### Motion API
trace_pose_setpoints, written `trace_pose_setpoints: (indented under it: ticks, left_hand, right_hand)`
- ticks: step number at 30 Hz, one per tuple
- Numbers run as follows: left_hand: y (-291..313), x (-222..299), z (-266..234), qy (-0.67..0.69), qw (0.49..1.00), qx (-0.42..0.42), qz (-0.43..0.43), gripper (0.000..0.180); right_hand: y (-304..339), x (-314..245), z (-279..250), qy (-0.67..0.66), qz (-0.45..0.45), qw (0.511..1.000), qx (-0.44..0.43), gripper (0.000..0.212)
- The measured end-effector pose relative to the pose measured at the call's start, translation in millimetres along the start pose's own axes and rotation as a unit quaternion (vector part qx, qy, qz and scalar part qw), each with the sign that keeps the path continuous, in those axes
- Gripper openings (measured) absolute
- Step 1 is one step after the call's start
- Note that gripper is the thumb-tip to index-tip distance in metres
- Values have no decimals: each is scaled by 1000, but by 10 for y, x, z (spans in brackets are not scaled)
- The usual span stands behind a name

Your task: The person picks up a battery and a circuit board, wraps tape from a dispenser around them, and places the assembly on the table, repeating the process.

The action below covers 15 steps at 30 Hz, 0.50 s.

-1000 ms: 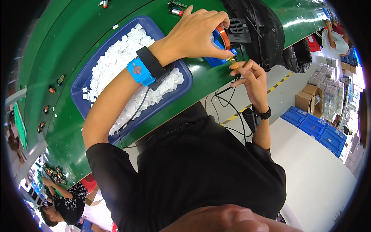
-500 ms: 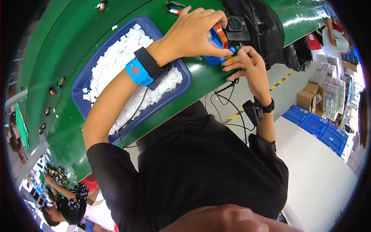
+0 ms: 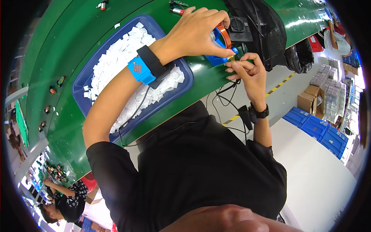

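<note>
Watching from far off through the head camera, I am seeing the left hand [image 3: 203, 33] curving over a blue tape dispenser [image 3: 216, 60], thumb and forefinger spreading around its orange tape roll [image 3: 225, 38]; I am reading this as a grasp. The dispenser is resting on the green worktop [image 3: 201, 79], near its front edge, just beyond a blue tray [image 3: 187, 79].

The right hand [image 3: 252, 72] is hanging over that edge with curled fingers, its fingertips bunching beside the dispenser's near end. I cannot tell whether they are pinching any tape, because the spot is too small to make out.

The left forearm is crossing over the tray, which is holding a heap of white pieces [image 3: 110, 62]. A blue wrist device [image 3: 141, 72] is sitting next to a black strap on that arm, and a black band [image 3: 262, 113] is circling the right wrist.

Past the dispenser, a dark vented box [image 3: 241, 34] is standing beside a black mesh bag [image 3: 272, 36]. A red-and-white cylinder [image 3: 177, 11] is lying beyond the left hand. Off to the lower left, a co-worker [image 3: 70, 203] is sitting by the worktop, while blue crates [image 3: 317, 131] are lining the floor at right.
</note>
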<state>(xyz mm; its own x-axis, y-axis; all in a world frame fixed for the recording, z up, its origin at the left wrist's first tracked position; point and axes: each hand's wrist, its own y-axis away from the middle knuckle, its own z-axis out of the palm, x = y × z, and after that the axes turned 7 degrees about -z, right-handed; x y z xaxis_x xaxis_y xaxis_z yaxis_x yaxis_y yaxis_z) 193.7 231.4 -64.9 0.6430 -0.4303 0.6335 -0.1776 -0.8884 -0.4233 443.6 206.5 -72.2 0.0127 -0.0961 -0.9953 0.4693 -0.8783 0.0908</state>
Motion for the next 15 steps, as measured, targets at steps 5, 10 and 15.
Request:
trace_pose_setpoints:
  ticks: [5,10,15]
  left_hand:
    - [-19,51,-3,-13,1000,-7,-1,56]
    - [22,81,-88,-45,998,-22,-27,62]
    - [103,-82,-213,5,998,58,19,61]
  right_hand:
    - [46,182,66,12,-104,993,45,26]
    - [146,194,-51,57,-106,991,64,31]
    - [273,-46,-141,-5,-109,994,-16,36]
